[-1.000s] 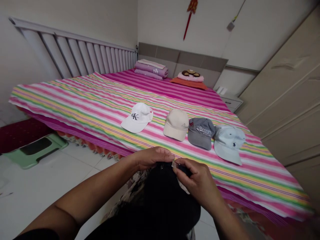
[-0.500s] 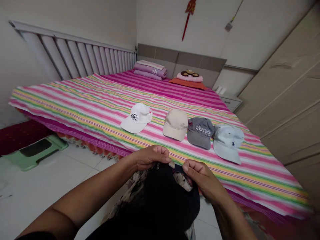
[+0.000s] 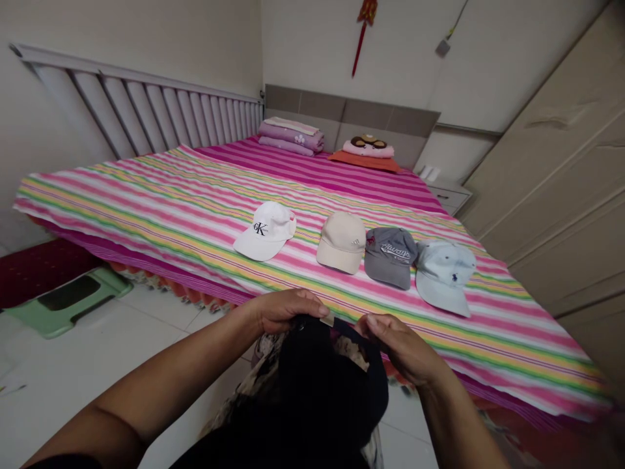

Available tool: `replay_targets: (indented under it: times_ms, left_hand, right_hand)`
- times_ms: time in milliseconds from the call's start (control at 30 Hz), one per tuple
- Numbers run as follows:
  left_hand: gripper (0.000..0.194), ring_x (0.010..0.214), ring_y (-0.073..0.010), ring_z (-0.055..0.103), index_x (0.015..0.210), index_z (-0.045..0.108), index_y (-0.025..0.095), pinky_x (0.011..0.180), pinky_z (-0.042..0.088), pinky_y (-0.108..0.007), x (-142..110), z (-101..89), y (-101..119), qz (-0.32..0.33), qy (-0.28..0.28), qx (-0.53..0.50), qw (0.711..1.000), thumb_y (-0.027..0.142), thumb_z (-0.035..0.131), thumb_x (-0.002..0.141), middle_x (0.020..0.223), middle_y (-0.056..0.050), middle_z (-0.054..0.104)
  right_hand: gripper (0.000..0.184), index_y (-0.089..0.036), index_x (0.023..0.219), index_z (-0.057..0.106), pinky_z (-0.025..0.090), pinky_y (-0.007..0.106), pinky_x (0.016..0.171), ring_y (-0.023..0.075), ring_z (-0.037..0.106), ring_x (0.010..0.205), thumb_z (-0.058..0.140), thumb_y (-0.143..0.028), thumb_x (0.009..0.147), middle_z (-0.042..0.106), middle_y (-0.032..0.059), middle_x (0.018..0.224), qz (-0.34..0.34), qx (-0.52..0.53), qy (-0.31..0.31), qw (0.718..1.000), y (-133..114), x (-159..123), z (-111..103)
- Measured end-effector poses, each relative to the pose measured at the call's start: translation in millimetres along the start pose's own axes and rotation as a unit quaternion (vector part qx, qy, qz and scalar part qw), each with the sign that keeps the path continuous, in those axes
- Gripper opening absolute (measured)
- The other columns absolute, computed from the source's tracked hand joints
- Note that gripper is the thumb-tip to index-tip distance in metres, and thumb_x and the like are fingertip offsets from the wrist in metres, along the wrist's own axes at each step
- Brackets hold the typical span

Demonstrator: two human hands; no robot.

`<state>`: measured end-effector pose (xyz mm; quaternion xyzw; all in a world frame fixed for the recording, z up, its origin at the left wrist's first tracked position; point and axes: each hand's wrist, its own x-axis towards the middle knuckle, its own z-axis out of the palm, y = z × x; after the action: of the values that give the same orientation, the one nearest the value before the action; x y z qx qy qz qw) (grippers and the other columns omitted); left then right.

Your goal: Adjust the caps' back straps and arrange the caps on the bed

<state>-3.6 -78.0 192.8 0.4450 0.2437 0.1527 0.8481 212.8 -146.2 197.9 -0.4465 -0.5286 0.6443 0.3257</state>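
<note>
A black baseball cap (image 3: pixel 336 384) is held in front of my body, its back strap and rear opening turned up toward the bed. My left hand (image 3: pixel 288 309) pinches the strap near its pale buckle. On the other side of the opening, my right hand (image 3: pixel 393 339) grips the strap with thumb and fingers. Beyond my hands, a white cap (image 3: pixel 267 229), a beige cap (image 3: pixel 342 242), a grey cap (image 3: pixel 390 255) and a light blue cap (image 3: pixel 444 275) lie in a row on the bed. The grey and light blue caps touch.
The bed (image 3: pixel 146 202) has a striped cover. Folded purple bedding (image 3: pixel 293 137) and a pink stack (image 3: pixel 368 150) lie by the headboard (image 3: pixel 351 117). A green stool (image 3: pixel 73 303) stands on the floor at left, a nightstand (image 3: pixel 449 195) beyond the bed at right.
Both hands still hold the black cap's strap. My right thumb and fingers have shifted along it, and the rear opening looks narrower. The caps on the bed have stayed put.
</note>
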Motion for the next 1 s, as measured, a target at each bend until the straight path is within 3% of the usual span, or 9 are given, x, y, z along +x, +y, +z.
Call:
replay_targets:
  times_ms: [233, 700, 867, 1000]
  left_hand:
    - [0.020, 0.044, -0.0042, 0.043, 0.055, 0.060, 0.011, 0.045, 0.034, -0.017, 0.4, -0.7, -0.7, 0.010, 0.005, 0.000, 1.000, 0.027, 0.070, 0.061, 0.049, 0.003, 0.054]
    - [0.014, 0.042, -0.0046, 0.046, 0.056, 0.060, 0.010, 0.043, 0.035, -0.016, 1.1, 4.6, 1.4, 0.000, 0.026, -0.023, 0.999, 0.021, 0.070, 0.058, 0.047, 0.003, 0.053]
    - [0.022, 0.052, -0.0086, 0.054, 0.068, 0.066, 0.007, 0.051, 0.041, -0.018, -2.0, -3.3, 6.6, 0.027, -0.031, -0.057, 0.998, 0.028, 0.068, 0.061, 0.058, -0.003, 0.061]
    - [0.029, 0.045, -0.0113, 0.054, 0.070, 0.068, 0.002, 0.046, 0.041, -0.021, -4.5, -20.7, 7.8, 0.032, -0.101, -0.053, 0.993, 0.027, 0.068, 0.054, 0.054, -0.007, 0.062]
  right_hand:
    - [0.032, -0.016, 0.060, 0.049, 0.027, 0.021, 0.045, 0.0081, 0.036, 0.046, 0.067, -0.041, 0.065, 0.044, -0.0043, 0.052, 0.008, 0.116, 0.039, 0.992, 9.5, 1.5, 2.7]
    - [0.030, -0.019, 0.057, 0.043, 0.023, 0.022, 0.045, 0.0082, 0.031, 0.043, 0.069, -0.034, 0.059, 0.038, -0.0055, 0.047, -0.028, 0.230, 0.136, 0.963, 11.7, 4.2, 17.2]
    - [0.030, -0.020, 0.058, 0.038, 0.022, 0.023, 0.044, 0.0083, 0.024, 0.041, 0.060, -0.037, 0.069, 0.031, -0.0067, 0.045, -0.064, 0.249, 0.097, 0.962, 7.8, 3.4, 16.8]
    - [0.031, -0.021, 0.057, 0.036, 0.021, 0.022, 0.040, 0.0074, 0.016, 0.040, 0.055, -0.040, 0.073, 0.022, -0.0077, 0.045, -0.091, 0.283, 0.074, 0.952, -4.6, 2.1, 17.1]
